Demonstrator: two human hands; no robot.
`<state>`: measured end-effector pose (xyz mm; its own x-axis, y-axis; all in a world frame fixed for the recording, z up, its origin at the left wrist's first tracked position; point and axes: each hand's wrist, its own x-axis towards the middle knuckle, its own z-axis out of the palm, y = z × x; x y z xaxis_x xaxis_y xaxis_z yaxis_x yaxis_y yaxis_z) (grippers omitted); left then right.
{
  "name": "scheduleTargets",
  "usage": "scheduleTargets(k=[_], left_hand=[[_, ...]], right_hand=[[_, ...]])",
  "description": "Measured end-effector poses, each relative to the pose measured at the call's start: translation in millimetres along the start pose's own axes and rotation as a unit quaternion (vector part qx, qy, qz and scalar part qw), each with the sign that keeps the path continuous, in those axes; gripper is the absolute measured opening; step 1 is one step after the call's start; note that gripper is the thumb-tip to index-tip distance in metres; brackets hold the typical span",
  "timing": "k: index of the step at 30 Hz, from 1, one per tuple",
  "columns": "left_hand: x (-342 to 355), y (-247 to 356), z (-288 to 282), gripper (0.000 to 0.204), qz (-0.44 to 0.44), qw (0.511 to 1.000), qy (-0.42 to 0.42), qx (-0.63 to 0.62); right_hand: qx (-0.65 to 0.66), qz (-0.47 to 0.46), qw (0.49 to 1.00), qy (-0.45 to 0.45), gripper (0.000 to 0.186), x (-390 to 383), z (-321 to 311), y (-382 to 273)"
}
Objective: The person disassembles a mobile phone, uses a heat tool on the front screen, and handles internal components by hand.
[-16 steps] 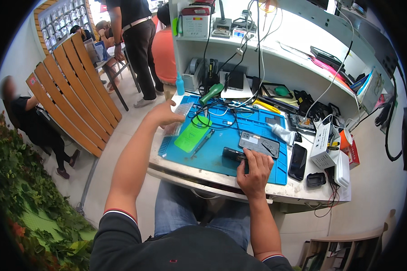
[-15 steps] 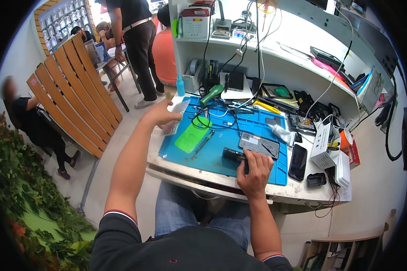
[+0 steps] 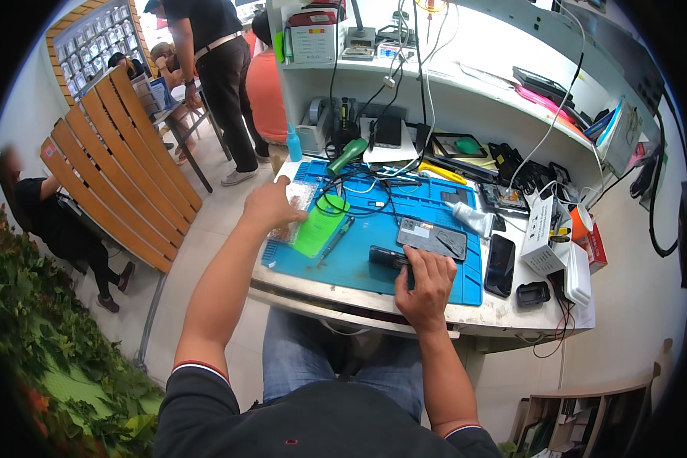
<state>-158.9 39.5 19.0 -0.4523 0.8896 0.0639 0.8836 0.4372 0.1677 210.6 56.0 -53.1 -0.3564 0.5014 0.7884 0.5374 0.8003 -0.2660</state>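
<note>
My left hand (image 3: 271, 206) is at the left edge of the blue repair mat (image 3: 343, 267), its thumb and fingers spread over a clear plastic case (image 3: 285, 232) with small reddish bits in it. The case lies almost flat, partly hidden by the hand. My right hand (image 3: 426, 288) grips a dark phone (image 3: 387, 258) by its right end, tilted up on its long edge. Just behind that phone, a grey phone back (image 3: 429, 237) lies on the mat. A bright green flat sheet (image 3: 318, 231) and a slim pen-like tool (image 3: 337, 238) rest between my hands.
Black cables, a green-handled tool (image 3: 347, 156) and a blue bottle (image 3: 293, 143) stand toward the back. On the right are a white tube (image 3: 472, 220), a black phone (image 3: 500, 265) and a white box (image 3: 543, 240). Shelves rise behind; people are beyond the slatted wooden panel (image 3: 122, 168).
My left hand has come down, and the clear case, which was tilted up, now lies lower on the mat. My right hand keeps the phone in about the same place.
</note>
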Motion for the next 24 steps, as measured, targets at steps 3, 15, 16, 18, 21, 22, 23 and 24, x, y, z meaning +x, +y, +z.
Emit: scheduleTargets(k=[3, 15, 16, 18, 21, 22, 23, 24], left_hand=[[-9, 21, -9, 0.085, 0.066, 0.997, 0.025, -0.039], [-36, 64, 7, 0.048, 0.155, 0.959, -0.182, -0.151], [-33, 62, 10, 0.046, 0.146, 0.951, -0.190, -0.194], [-31, 60, 14, 0.042, 0.120, 0.930, -0.207, -0.280], [-35, 60, 16, 0.036, 0.145, 0.910, -0.189, -0.340], [-35, 58, 17, 0.036, 0.153, 0.904, -0.178, -0.357], [-32, 56, 21, 0.034, 0.161, 0.908, -0.188, -0.339], [-33, 58, 20, 0.034, 0.156, 0.912, -0.194, -0.325]], right_hand=[[-0.012, 0.000, 1.000, -0.001, 0.046, 0, -3, 1], [0.026, 0.001, 1.000, 0.011, 0.044, 3, -4, -1], [0.027, 0.002, 1.000, 0.013, 0.044, 2, -4, 0], [0.028, 0.004, 0.999, 0.019, 0.043, 1, -4, 3], [0.030, 0.007, 0.999, 0.016, 0.044, 0, -4, 3], [0.027, 0.006, 1.000, 0.012, 0.044, 0, -4, 3], [0.024, 0.005, 1.000, 0.008, 0.045, 0, -4, 2], [0.023, 0.004, 1.000, 0.009, 0.045, 0, -4, 3]])
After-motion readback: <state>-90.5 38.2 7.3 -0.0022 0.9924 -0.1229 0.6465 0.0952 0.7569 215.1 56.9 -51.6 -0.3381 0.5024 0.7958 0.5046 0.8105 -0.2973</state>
